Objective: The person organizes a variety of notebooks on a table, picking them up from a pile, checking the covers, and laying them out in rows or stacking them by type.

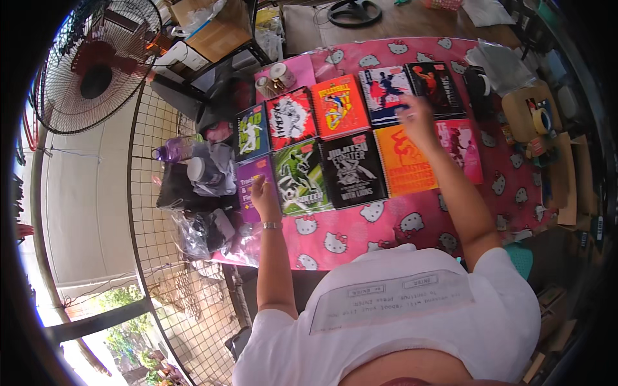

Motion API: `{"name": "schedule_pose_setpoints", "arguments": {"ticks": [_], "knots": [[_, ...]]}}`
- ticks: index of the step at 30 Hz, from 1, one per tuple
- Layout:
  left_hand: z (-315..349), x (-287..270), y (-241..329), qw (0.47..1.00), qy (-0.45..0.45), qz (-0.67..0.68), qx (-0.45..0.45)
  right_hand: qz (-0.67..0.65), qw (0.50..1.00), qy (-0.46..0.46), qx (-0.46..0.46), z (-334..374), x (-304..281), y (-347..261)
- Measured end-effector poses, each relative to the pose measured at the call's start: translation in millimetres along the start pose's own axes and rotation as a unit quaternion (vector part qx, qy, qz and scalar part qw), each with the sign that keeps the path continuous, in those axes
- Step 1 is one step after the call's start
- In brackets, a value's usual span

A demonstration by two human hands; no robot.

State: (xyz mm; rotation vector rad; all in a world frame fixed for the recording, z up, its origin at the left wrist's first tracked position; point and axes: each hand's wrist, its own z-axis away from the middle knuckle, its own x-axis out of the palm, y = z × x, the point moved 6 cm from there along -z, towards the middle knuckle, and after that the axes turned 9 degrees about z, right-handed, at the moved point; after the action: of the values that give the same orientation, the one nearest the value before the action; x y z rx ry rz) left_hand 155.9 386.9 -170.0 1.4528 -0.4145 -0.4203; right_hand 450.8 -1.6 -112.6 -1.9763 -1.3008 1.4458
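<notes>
Several spiral notebooks with sports covers lie in two rows on a table. My left hand (262,194) rests on the purple notebook (248,209) at the near left end, its fingers stretched forward. Beside it lies a green soccer notebook (300,177), then a black fighter notebook (354,168). My right hand (417,121), slightly blurred, hovers at the lower edge of a white and dark blue notebook (384,87), fingers apart and holding nothing. Its wrist passes over an orange gymnastics notebook (400,168) and a pink one (465,151). Farther off are blue (252,132), red-and-white (291,119), orange (339,108) and black basketball (436,87) notebooks.
A pink cartoon-print cloth (335,243) covers the table. Rolls of tape (281,73) stand at the far left, with a purple bottle (172,150) and plastic bags by the left edge. At right are a tray with tape (541,120) and cardboard pieces (568,180). A fan (96,67) stands far left.
</notes>
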Motion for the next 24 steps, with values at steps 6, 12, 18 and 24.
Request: {"name": "schedule_pose_setpoints", "arguments": {"ticks": [6, 12, 18, 24], "knots": [[-132, -4, 4, 0.992, -0.028, -0.117, 0.044, -0.049, 0.981, -0.176, -0.065, -7, 208, -132], [-218, -30, -14, 0.928, 0.028, -0.366, 0.062, 0.302, 0.899, -0.317, -0.01, -3, 341, -199], [-239, 36, -26, 0.899, -0.073, -0.422, 0.09, 0.414, 0.857, -0.298, 0.078, -35, 396, -137], [-244, -70, -5, 0.971, -0.059, -0.233, 0.009, 0.233, 0.891, -0.388, -0.037, -16, 374, -235]]}}
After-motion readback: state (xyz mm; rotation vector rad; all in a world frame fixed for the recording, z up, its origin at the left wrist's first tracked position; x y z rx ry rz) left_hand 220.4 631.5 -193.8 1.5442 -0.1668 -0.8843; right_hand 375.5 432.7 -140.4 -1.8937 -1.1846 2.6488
